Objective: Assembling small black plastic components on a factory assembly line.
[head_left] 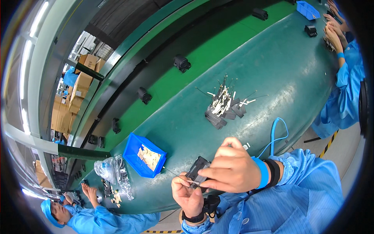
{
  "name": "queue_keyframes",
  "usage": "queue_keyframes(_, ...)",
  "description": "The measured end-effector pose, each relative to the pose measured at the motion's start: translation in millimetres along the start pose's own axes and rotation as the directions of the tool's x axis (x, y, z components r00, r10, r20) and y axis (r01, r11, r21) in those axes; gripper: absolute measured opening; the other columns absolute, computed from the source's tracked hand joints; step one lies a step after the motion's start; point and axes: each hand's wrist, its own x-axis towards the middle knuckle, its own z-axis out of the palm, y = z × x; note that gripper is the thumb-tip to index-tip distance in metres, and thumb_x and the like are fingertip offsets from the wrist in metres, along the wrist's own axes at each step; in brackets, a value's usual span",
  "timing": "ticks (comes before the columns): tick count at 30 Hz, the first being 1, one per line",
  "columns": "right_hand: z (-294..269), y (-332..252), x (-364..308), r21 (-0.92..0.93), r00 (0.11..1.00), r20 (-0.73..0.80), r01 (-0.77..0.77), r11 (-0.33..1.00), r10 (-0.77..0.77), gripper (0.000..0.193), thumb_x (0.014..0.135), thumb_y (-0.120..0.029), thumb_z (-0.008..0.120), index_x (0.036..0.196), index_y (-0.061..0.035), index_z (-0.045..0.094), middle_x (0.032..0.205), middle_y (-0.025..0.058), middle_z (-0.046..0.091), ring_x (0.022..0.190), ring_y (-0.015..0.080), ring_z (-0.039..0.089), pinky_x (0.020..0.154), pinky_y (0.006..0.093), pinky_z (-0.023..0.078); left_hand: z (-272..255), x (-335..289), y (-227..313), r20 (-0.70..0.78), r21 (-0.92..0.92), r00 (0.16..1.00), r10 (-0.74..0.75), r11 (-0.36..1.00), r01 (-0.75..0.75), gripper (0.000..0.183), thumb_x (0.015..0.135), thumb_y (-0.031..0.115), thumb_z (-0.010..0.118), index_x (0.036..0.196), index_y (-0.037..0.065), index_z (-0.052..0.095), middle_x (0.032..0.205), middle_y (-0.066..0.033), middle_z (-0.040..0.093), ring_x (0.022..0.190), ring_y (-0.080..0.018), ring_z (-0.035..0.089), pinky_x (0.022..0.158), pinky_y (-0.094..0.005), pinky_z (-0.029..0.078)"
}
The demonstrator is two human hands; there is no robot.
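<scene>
Close in front of me, my left hand (189, 197) is closed round the lower end of a black rectangular plastic housing (199, 165). A thin black wire (174, 172) sticks out to the left of it, and a small white strip (193, 181) lies across its lower part. My right hand (233, 168) comes from the right, its fingertips on the housing's face and side. Those fingers partly hide the housing. Beyond the hands lies a pile of black flat parts (216, 119) with white pieces and thin wires.
Left of my hands stands a blue bin (130, 153) of beige pieces, beside clear plastic bags (113, 171). A coiled blue cord (274, 134) runs to my right wristband. Black units (181, 63) sit along the green conveyor belt (210, 64). Co-workers (346, 85) flank me on both sides.
</scene>
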Motion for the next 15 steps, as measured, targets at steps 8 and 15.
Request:
queue_keyframes(8, -4.7, 5.7, -2.9, 0.321, 0.949, 0.086, -0.315, 0.893, 0.303, 0.039, 0.077, -0.022, 0.068, 0.109, -0.0036, 0.057, 0.096, 0.0102, 0.055, 0.084, 0.0222, 0.053, 0.075, 0.0318, 0.042, 3.4, 6.1, 3.7, 0.042, -0.14, 0.998, 0.038, 0.99, -0.032, 0.04, 0.072, 0.01, 0.073, 0.09, 0.006, 0.037, 0.09, -0.0072, 0.04, 0.078, -0.0205, 0.056, 0.05, -0.0297, 0.054)
queue_keyframes(15, 12.3, 8.3, -16.9, 0.634, 0.815, 0.387, -0.575, 0.516, 0.432, 0.047, 0.088, -0.02, 0.055, 0.129, -0.0021, 0.041, 0.117, 0.0114, 0.05, 0.096, 0.0181, 0.054, 0.077, 0.0299, 0.047, 2.1, 8.4, 2.7, 0.067, -0.177, 0.997, 0.025, 0.984, -0.012, 0.039, 0.072, 0.009, 0.071, 0.091, 0.006, 0.036, 0.09, -0.0071, 0.04, 0.08, -0.0209, 0.056, 0.052, -0.0327, 0.054)
